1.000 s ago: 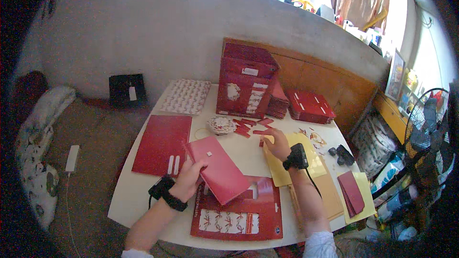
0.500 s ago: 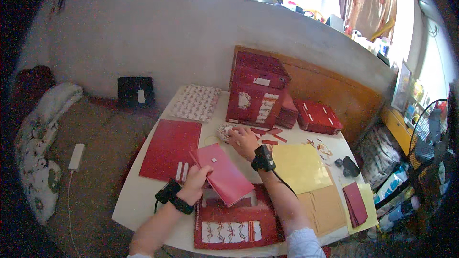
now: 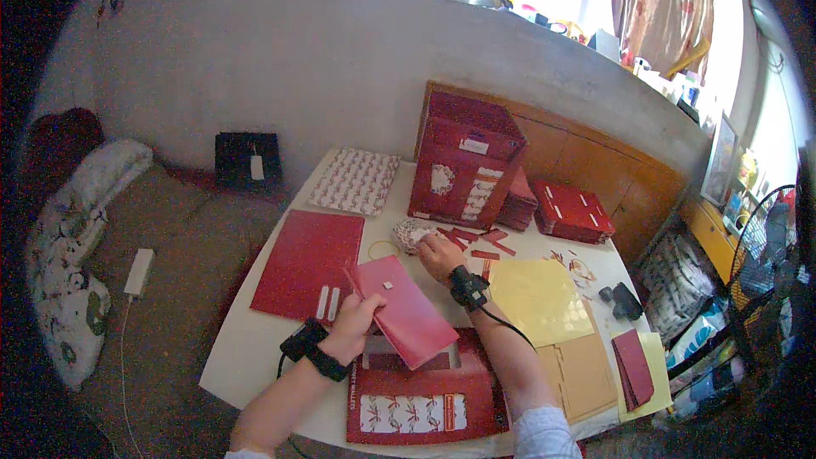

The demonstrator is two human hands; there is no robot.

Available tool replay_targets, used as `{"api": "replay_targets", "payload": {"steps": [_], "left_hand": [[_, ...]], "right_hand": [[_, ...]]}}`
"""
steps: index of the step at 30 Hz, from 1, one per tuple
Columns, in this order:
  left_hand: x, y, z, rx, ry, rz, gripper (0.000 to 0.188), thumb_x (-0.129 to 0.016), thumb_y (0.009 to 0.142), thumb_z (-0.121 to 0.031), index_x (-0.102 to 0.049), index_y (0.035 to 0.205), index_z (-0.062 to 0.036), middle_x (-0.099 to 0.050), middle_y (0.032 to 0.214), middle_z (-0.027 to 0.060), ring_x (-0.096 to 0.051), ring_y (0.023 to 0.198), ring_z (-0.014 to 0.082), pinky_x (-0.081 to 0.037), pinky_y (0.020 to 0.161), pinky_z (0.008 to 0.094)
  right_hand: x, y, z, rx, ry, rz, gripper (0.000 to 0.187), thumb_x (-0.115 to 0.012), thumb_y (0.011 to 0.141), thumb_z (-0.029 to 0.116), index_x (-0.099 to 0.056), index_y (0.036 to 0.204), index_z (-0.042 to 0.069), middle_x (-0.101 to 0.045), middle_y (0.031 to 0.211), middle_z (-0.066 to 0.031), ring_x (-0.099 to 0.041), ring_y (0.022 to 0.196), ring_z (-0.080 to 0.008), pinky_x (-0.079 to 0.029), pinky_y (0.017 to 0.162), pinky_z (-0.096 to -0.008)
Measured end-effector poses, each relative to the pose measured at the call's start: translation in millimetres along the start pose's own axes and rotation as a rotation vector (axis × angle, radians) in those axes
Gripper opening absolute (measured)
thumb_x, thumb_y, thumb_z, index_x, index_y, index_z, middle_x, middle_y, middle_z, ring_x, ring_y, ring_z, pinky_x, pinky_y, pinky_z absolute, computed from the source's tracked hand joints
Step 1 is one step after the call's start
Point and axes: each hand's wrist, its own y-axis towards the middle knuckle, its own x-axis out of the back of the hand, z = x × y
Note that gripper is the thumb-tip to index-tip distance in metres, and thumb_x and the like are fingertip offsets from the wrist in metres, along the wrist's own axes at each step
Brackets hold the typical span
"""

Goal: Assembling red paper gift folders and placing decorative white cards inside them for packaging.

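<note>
My left hand (image 3: 357, 320) is closed on the left edge of a glossy pink-red folded wallet (image 3: 411, 310), which is tilted and has a small white square near its top. The wallet hangs over a flat dark-red printed box panel (image 3: 408, 425) with a cut-out window and a white patterned strip. Beyond the wallet, my right hand (image 3: 443, 258) is beside a small heap of white patterned pieces (image 3: 412, 234). Its fingers are bent together; whatever they may pinch is too small to make out. A dark-red sheet (image 3: 306, 263) with two white strips lies left of the wallet.
A tall dark-red box (image 3: 463, 161) stands at the back, with stacked red wallets (image 3: 574, 211) to its right. Red strips (image 3: 489, 242) lie scattered before it. Yellow sheets (image 3: 544, 293) and brown card (image 3: 578, 374) cover the right side. A fan (image 3: 761, 246) stands beyond the table.
My right hand has drawn back slightly from the heap toward me, its fingers coming closer together. My left hand keeps hold of the wallet. The whole view has shifted a little.
</note>
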Motion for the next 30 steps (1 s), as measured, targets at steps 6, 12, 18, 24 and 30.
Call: {"api": "replay_targets", "payload": {"steps": [6, 12, 18, 24, 30], "left_hand": [[-1, -3, -2, 0.014, -0.002, 0.019, 0.02, -0.049, 0.076, -0.007, -0.051, 0.095, -0.0016, -0.056, 0.087, 0.0033, -0.053, 0.078, 0.0115, -0.043, 0.07, 0.0259], [6, -4, -4, -0.03, 0.002, 0.028, 0.022, -0.049, 0.077, -0.007, -0.049, 0.099, -0.001, -0.055, 0.091, 0.0041, -0.053, 0.081, 0.0125, -0.044, 0.072, 0.0272], [-10, -14, -12, 0.03, 0.05, 0.072, 0.025, -0.05, 0.078, -0.009, -0.049, 0.102, -0.001, -0.055, 0.094, 0.0051, -0.054, 0.084, 0.013, -0.044, 0.073, 0.028], [-22, -24, -4, 0.035, 0.067, 0.196, 0.028, -0.05, 0.08, -0.011, -0.047, 0.107, -0.0012, -0.056, 0.101, 0.0071, -0.055, 0.086, 0.0171, -0.045, 0.079, 0.0317], [-33, -40, 8, 0.042, 0.267, 0.388, 0.026, -0.05, 0.083, -0.011, -0.049, 0.106, 0.0005, -0.058, 0.096, 0.0059, -0.055, 0.084, 0.0128, -0.045, 0.076, 0.027]], "right_hand": [[9, 1, 0, -0.038, 0.056, 0.031, 0.014, -0.058, 0.071, 0.008, -0.055, 0.084, 0.007, -0.052, 0.083, -0.0082, -0.055, 0.07, -0.0252, -0.047, 0.057, -0.0346], [55, 20, 17, -0.295, 0.259, -0.136, 0.012, -0.057, 0.075, 0.008, -0.057, 0.087, 0.008, -0.051, 0.077, -0.0083, -0.055, 0.065, -0.0254, -0.044, 0.053, -0.0328], [137, 10, 28, -0.551, 0.692, -0.077, 0.023, -0.054, 0.084, 0.015, -0.055, 0.103, 0.002, -0.059, 0.095, -0.0088, -0.057, 0.083, -0.0129, -0.047, 0.063, -0.0247], [183, -40, 58, -0.564, 1.189, -0.192, 0.023, -0.052, 0.082, 0.009, -0.056, 0.103, 0.0, -0.059, 0.087, -0.0054, -0.054, 0.079, -0.0103, -0.044, 0.068, -0.0234], [223, -69, 95, -0.812, 1.275, -0.105, 0.017, -0.057, 0.079, 0.003, -0.052, 0.095, 0.002, -0.058, 0.077, -0.0021, -0.053, 0.069, -0.0057, -0.043, 0.061, -0.0189]]}}
